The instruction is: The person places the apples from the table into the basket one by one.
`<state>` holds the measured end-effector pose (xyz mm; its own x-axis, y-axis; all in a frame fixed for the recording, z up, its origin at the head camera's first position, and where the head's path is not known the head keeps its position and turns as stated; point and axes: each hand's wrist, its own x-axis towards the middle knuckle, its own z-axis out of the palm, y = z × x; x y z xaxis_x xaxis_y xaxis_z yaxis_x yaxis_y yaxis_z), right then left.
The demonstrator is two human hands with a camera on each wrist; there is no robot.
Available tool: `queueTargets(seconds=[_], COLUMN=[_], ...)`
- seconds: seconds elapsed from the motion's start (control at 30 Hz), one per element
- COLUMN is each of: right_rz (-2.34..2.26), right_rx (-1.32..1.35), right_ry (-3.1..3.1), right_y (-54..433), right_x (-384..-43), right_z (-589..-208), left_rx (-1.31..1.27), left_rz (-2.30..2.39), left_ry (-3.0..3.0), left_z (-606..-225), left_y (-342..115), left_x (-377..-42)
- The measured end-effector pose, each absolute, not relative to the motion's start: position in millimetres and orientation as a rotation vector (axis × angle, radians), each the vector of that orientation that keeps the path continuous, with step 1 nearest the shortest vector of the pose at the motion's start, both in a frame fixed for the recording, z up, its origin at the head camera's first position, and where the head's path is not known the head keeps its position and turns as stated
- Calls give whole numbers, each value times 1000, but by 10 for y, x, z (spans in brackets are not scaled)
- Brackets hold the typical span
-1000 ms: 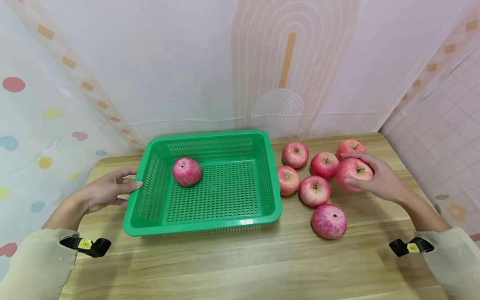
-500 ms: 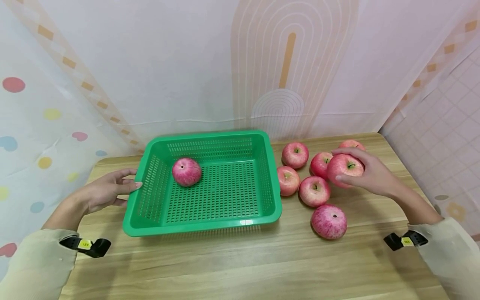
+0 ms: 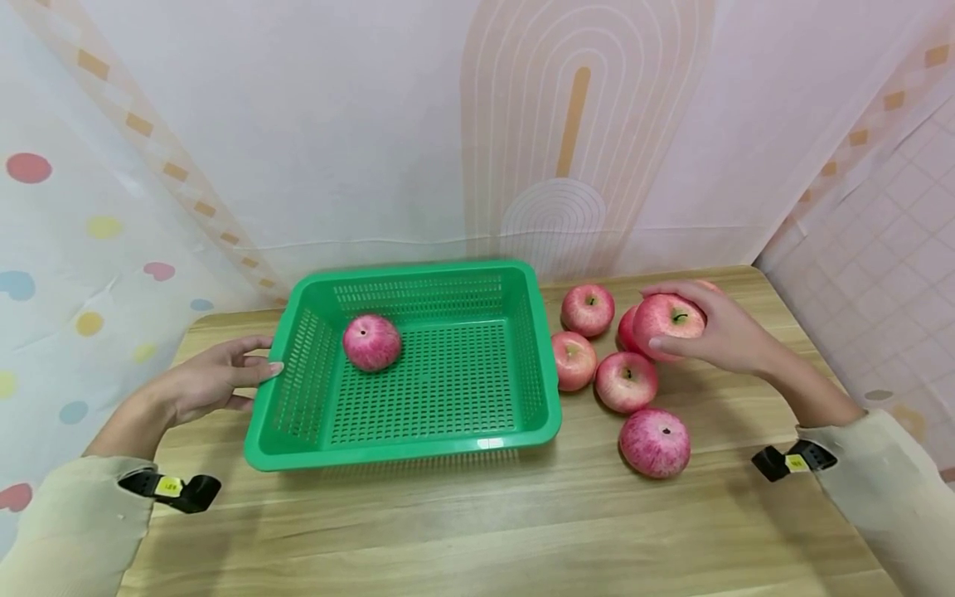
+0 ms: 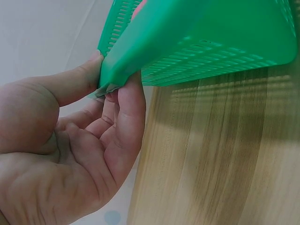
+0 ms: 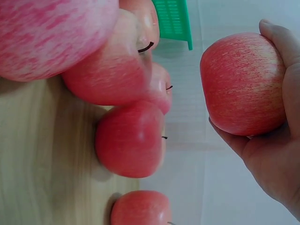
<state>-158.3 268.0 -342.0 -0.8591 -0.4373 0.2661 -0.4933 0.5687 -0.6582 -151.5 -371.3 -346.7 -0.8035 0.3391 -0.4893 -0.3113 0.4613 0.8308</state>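
My left hand [image 3: 216, 377] grips the left rim of a green plastic basket [image 3: 403, 452]; in the left wrist view, the thumb lies over the rim [image 4: 126, 61] and the fingers curl beneath it. One streaked red apple [image 3: 371, 342] lies inside the basket, toward its left. My right hand [image 3: 719, 332] holds a red apple [image 3: 669, 326] with its stem up. The right wrist view shows this held apple [image 5: 243, 84] raised off the table, thumb and fingers round it. Below and behind it, other apples are partly hidden.
Several loose apples stand right of the basket, among them one apple [image 3: 588, 309] at the back, another [image 3: 626, 381] in the middle and a darker streaked one [image 3: 654, 443] in front. All rest on a wooden table [image 3: 462, 531] against a patterned wall covering [image 3: 358, 149].
My right hand has moved left and slightly away from me with the apple, now over the neighbouring apple. My left hand and the basket have stayed in place.
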Motion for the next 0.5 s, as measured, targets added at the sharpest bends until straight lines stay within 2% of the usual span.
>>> queueTargets(seconds=[0.17, 0.5], right_rz=[1188, 1154], right_rx=[870, 716], right_ry=[-2707, -2849], right_y=[2604, 2408], right_x=[-1644, -1679], right_z=[-3364, -3211], left_rx=[22, 28], left_rz=[1379, 1372], left_ry=[2090, 2097], left_z=[-3477, -3481], left_y=[-3722, -3724], left_x=[-1520, -1524])
